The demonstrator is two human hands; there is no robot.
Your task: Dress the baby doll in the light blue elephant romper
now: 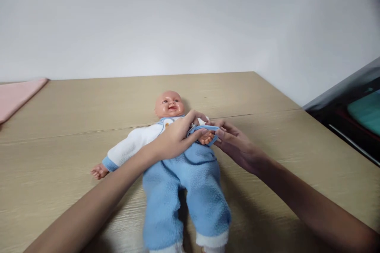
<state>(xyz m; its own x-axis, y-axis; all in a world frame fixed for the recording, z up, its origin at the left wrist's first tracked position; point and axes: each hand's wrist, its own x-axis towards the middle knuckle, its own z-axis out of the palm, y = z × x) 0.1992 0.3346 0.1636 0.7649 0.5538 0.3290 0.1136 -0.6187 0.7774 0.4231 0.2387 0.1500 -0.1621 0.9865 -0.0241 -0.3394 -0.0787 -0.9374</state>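
A baby doll [184,166] in blue fleece overalls and a white top lies on its back, head away from me. My left hand [178,134] reaches across its chest, thumb and fingers closed on the blue sleeve cuff [216,139] of the doll's arm on the right. From the other side, my right hand [237,142] pinches the same cuff by its edge. The cuff is stretched wide around the doll's small hand [207,138], whose fingers show. Out to the left lies the doll's other arm [127,150], its blue cuff at the wrist.
A wooden table [74,110] with a seam across it bears the doll. Folded pink cloth [20,97] lies at the far left. Behind stands a pale wall [148,19]. Beyond the table's right edge is a dark object with a teal surface [368,110].
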